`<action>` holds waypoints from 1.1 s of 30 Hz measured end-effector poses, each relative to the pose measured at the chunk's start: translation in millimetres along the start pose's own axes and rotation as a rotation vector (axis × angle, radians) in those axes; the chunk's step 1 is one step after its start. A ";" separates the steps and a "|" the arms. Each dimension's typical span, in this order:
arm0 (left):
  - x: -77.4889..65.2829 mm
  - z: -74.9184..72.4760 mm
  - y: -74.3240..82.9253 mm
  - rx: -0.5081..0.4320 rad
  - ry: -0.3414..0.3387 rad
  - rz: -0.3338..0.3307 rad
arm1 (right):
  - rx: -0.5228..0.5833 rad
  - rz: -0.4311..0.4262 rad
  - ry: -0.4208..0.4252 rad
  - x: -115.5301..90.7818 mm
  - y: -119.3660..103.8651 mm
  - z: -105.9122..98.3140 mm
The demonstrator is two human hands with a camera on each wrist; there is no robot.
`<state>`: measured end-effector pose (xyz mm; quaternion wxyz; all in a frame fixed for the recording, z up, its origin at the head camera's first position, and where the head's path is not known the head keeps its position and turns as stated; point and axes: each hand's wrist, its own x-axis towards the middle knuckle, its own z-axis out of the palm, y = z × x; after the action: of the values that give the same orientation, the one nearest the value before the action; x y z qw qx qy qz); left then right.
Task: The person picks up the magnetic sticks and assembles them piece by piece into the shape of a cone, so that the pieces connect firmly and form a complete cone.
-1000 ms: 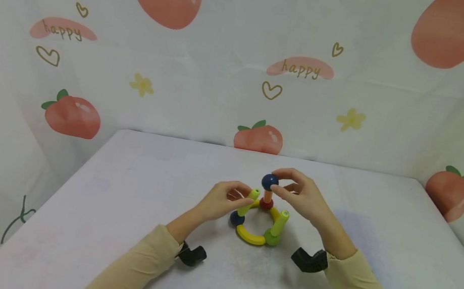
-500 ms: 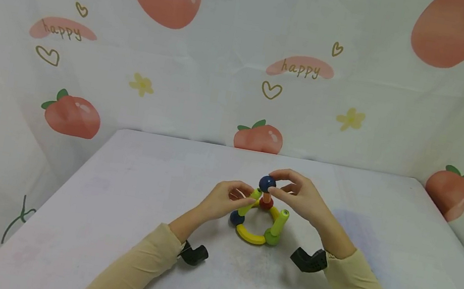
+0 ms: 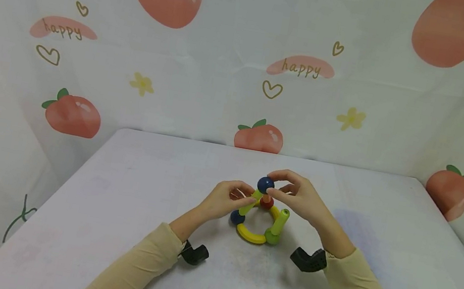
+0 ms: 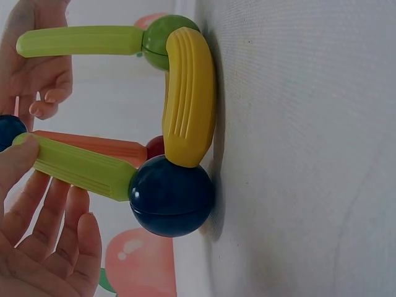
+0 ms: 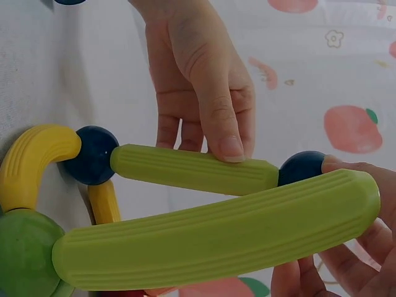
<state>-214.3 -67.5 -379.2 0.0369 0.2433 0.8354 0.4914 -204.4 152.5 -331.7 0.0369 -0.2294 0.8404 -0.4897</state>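
Note:
A toy built of sticks and balls stands on the table; its base is a ring of yellow curved pieces (image 3: 251, 235) joined by a blue base ball (image 4: 172, 197), a green ball (image 3: 272, 236) and a red ball (image 3: 267, 202). My left hand (image 3: 223, 200) pinches the light green stick (image 4: 86, 168) rising from the blue base ball. With thumb and fingers, my right hand (image 3: 302, 198) holds a second blue ball (image 3: 265, 185) at that stick's upper end; the two appear to touch. Another light green stick (image 5: 216, 232) rises from the green ball. An orange stick (image 4: 93, 144) rises from the red ball.
The white table (image 3: 154, 167) extends around the toy. Behind it hangs a white cloth (image 3: 214, 85) printed with peaches. Black wrist devices (image 3: 308, 260) sit under both sleeves, near the tabletop.
The right hand has brought the upper blue ball slightly left and down, from above the orange stick to the light green stick's top. The left hand has shifted slightly right with that stick.

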 end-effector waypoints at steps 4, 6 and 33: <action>0.0 -0.3 0.6 -0.004 0.001 -0.006 | -0.017 -0.023 -0.013 -0.9 2.1 -3.0; 0.0 -0.4 1.1 -0.008 0.001 -0.004 | -0.019 -0.022 -0.016 -2.3 4.2 -6.2; -2.0 -0.5 4.0 -0.007 0.004 -0.005 | -0.004 -0.026 -0.446 -16.4 38.3 -25.2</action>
<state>-211.2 -67.2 -376.0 0.0374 0.2400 0.8345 0.4946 -210.3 195.6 -353.5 0.2151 -0.3429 0.8093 -0.4257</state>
